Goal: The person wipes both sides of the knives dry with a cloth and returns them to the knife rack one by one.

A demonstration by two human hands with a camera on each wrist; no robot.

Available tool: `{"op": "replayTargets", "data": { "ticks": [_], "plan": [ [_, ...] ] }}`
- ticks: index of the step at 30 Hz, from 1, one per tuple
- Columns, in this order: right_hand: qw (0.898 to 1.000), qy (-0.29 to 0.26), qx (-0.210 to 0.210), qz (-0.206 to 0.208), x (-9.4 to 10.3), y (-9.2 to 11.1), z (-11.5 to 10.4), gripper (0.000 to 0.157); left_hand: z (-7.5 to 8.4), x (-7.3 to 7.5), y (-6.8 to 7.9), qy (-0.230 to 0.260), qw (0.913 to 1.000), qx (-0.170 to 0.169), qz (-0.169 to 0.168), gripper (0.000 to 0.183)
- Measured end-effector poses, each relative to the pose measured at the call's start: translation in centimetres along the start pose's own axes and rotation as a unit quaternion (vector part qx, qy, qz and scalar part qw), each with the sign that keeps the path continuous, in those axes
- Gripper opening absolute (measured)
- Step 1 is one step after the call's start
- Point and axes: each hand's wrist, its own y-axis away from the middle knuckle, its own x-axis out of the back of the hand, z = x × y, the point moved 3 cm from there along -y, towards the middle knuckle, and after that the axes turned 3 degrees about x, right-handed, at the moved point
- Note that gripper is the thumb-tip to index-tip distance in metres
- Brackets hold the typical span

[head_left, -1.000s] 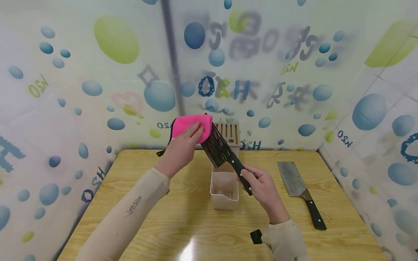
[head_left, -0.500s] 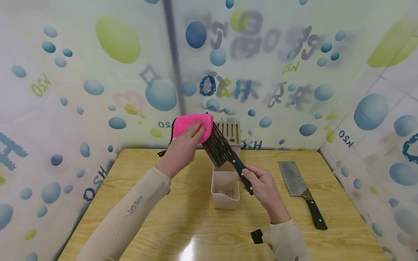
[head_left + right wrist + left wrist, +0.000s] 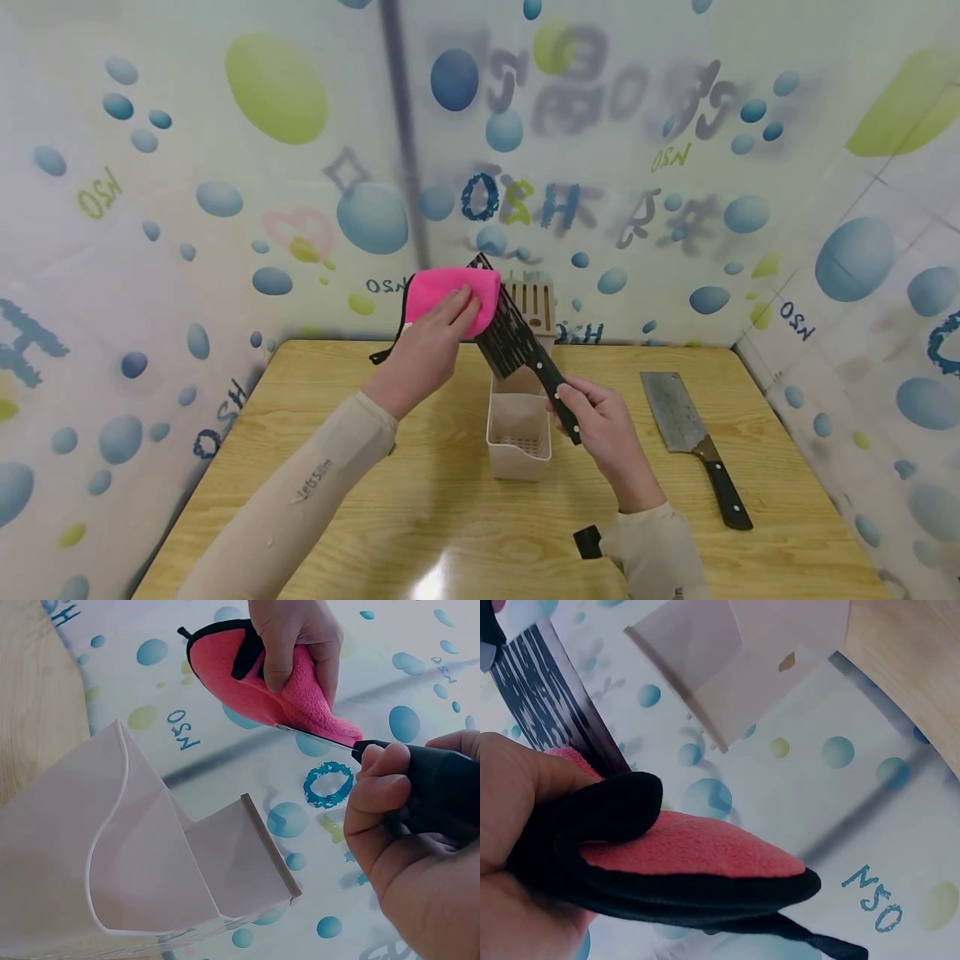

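Head view is showing me the pink cloth (image 3: 441,288) sitting slightly farther down the knife (image 3: 510,342) than half a second ago, so more of the tip is poking out above the fabric. The left hand (image 3: 422,354) is travelling with it, while the cleaver (image 3: 677,412) is keeping its place on the table (image 3: 315,467).

I am seeing the right hand (image 3: 600,421) wrapping its fingers around the knife's black handle (image 3: 547,380). The left hand is gripping the folded cloth over the blade, thumb and fingers pinching its layers in the right wrist view.

The knife is slanting in the air above the beige holder (image 3: 517,467), its handle low and its tip up toward the printed wall (image 3: 660,275). Its blade is looking dark with pale lengthwise streaks, and rivets are dotting the handle. Black trim is edging the cloth.

For moving, I am watching the right hand hovering just beside the holder's front compartment and the cleaver lying well apart to the right. Tabletop is stretching on both sides of the holder, and the table's back edge is running along the wall.
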Motion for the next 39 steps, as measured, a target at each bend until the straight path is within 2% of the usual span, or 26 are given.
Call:
{"op": "replayTargets", "data": {
  "ticks": [11, 17, 24, 30, 39],
  "plan": [
    [0.999, -0.02, -0.002, 0.028, -0.2, -0.1, 0.0, 0.032, 1.6, -0.7, 0.9, -0.019, 0.9988, -0.042, 0.017, 0.056],
    [0.999, -0.02, 0.003, 0.038, -0.1, -0.3, 0.0, 0.032, 2.7, -0.9, 1.3, -0.029, 0.9981, -0.052, 0.016, 0.055],
    [0.999, -0.022, 0.008, 0.034, -0.2, -0.4, -0.1, 0.033, 3.6, -1.1, 1.8, -0.042, 0.9957, -0.08, 0.02, 0.056],
    [0.999, -0.038, 0.026, 0.019, -0.5, -0.7, -0.1, 0.032, 4.5, -0.6, 2.1, -0.029, 0.9941, -0.098, 0.034, 0.056],
    [0.999, -0.04, 0.026, 0.015, -0.6, -0.6, -0.1, 0.032, 5.5, 0.0, 2.4, -0.041, 0.9931, -0.104, 0.034, 0.056]
  ]
}}
